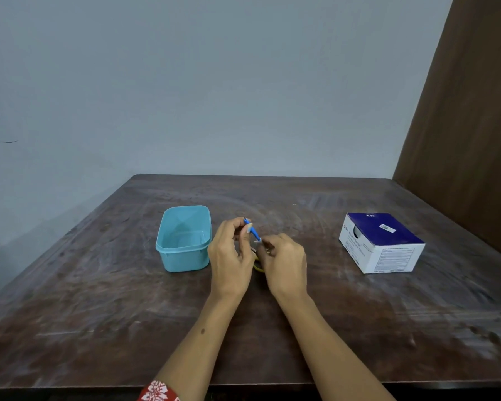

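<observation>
Both hands meet above the middle of the dark wooden table. My left hand pinches the upper end of a small blue item between thumb and fingers. My right hand pinches its lower, whitish end, fingers curled. The item is thin and slanted; what it is I cannot tell. Something yellow shows on the table under the hands, mostly hidden.
A light blue plastic tub, open and with nothing visible inside, stands just left of my left hand. A blue-and-white cardboard box sits at the right. A brown panel rises along the table's right edge; a grey wall is behind.
</observation>
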The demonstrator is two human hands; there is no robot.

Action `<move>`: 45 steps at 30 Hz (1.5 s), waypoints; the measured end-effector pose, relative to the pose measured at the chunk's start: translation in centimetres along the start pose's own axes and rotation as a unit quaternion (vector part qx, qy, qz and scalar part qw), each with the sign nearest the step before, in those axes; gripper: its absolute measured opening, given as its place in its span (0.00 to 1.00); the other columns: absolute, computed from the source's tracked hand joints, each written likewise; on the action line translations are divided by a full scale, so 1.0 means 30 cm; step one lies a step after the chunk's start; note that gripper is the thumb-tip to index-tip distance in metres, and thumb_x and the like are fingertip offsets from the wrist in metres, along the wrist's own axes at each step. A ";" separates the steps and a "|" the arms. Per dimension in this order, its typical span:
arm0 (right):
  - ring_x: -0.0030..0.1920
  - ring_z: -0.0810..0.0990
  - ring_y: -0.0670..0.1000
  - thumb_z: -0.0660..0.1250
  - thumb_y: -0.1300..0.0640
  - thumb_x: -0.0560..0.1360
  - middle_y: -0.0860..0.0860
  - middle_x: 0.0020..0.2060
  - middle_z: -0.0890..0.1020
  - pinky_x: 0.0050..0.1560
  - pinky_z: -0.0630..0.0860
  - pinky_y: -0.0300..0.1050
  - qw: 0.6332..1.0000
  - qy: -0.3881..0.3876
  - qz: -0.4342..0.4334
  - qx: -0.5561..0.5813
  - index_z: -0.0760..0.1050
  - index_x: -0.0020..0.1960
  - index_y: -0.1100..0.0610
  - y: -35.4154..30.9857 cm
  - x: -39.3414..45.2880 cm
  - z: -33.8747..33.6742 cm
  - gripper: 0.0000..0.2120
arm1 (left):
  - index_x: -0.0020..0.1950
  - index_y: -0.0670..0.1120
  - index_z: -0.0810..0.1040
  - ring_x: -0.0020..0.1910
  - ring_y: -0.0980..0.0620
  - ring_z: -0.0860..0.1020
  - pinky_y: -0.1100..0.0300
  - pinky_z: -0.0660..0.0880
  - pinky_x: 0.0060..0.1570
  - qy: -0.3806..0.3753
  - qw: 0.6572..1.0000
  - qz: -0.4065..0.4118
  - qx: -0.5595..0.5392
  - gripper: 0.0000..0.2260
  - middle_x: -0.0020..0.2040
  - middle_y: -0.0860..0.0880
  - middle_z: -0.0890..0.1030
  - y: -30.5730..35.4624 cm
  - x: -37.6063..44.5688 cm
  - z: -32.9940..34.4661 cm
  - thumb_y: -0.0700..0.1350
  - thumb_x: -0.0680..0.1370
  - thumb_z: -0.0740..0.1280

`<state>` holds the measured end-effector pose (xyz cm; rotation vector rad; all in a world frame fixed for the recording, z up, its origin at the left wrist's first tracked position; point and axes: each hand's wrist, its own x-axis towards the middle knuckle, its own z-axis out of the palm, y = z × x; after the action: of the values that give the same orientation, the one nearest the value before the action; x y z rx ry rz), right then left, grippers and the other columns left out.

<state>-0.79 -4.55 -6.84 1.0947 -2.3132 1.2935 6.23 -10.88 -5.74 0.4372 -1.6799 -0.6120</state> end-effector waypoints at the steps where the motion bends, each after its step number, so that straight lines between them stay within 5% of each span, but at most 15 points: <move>1: 0.38 0.78 0.53 0.69 0.60 0.72 0.53 0.38 0.79 0.39 0.76 0.49 1.000 -0.003 0.001 -0.003 0.82 0.47 0.57 0.001 0.000 0.002 0.05 | 0.48 0.39 0.79 0.43 0.60 0.75 0.77 0.69 0.44 0.002 1.000 -0.001 -0.002 0.04 0.43 0.50 0.79 0.000 0.001 0.000 0.35 0.76 0.65; 15: 0.34 0.77 0.52 0.69 0.56 0.73 0.53 0.35 0.79 0.35 0.73 0.46 0.999 0.019 -0.036 0.013 0.81 0.43 0.58 -0.009 0.000 -0.001 0.05 | 0.48 0.38 0.82 0.41 0.52 0.81 0.62 0.76 0.44 -0.023 0.999 -0.028 -0.012 0.05 0.42 0.47 0.83 0.000 0.001 0.001 0.35 0.73 0.70; 20: 0.32 0.76 0.51 0.72 0.61 0.71 0.55 0.34 0.80 0.35 0.69 0.38 0.994 0.058 -0.081 0.048 0.83 0.45 0.61 -0.033 -0.004 -0.015 0.04 | 0.48 0.39 0.81 0.40 0.57 0.79 0.67 0.76 0.41 -0.015 0.998 -0.051 -0.018 0.04 0.42 0.49 0.83 0.000 0.001 -0.003 0.36 0.74 0.69; 25: 0.35 0.78 0.53 0.70 0.60 0.73 0.55 0.37 0.81 0.37 0.74 0.45 0.998 0.022 -0.044 0.036 0.82 0.45 0.60 -0.020 -0.006 -0.013 0.04 | 0.49 0.39 0.82 0.40 0.55 0.79 0.67 0.76 0.41 -0.017 0.998 -0.050 -0.018 0.05 0.42 0.48 0.83 0.001 0.002 -0.001 0.36 0.74 0.69; 30: 0.32 0.76 0.49 0.71 0.61 0.72 0.54 0.35 0.81 0.36 0.69 0.39 0.995 0.049 -0.074 0.049 0.83 0.46 0.60 -0.031 -0.008 -0.012 0.04 | 0.49 0.39 0.82 0.41 0.56 0.79 0.66 0.76 0.42 -0.014 0.998 -0.058 -0.017 0.05 0.43 0.48 0.83 -0.002 0.004 -0.004 0.37 0.74 0.69; 37: 0.31 0.77 0.50 0.71 0.61 0.71 0.53 0.33 0.79 0.33 0.68 0.37 0.997 0.032 -0.048 0.043 0.82 0.42 0.59 -0.012 -0.004 0.002 0.02 | 0.50 0.39 0.82 0.40 0.67 0.78 0.76 0.71 0.41 -0.014 0.997 -0.071 -0.029 0.06 0.43 0.51 0.81 0.003 0.005 -0.005 0.38 0.75 0.69; 41: 0.28 0.72 0.48 0.70 0.61 0.72 0.53 0.30 0.77 0.31 0.70 0.41 0.996 0.039 -0.065 0.049 0.81 0.38 0.61 -0.007 -0.001 0.008 0.05 | 0.50 0.38 0.82 0.40 0.59 0.80 0.70 0.75 0.43 -0.041 0.997 -0.063 -0.033 0.07 0.43 0.47 0.84 0.002 0.002 0.002 0.38 0.74 0.70; 45: 0.35 0.79 0.50 0.69 0.59 0.73 0.53 0.36 0.82 0.41 0.75 0.42 0.998 0.002 0.006 0.056 0.83 0.43 0.57 0.012 0.008 0.015 0.04 | 0.50 0.38 0.82 0.38 0.56 0.79 0.71 0.74 0.39 -0.021 0.997 -0.067 -0.022 0.07 0.42 0.46 0.83 -0.009 0.006 -0.003 0.38 0.74 0.69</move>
<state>-1.17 -4.91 -7.18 1.1137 -2.2718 1.4435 6.27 -11.21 -5.75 0.5109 -1.6835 -0.7604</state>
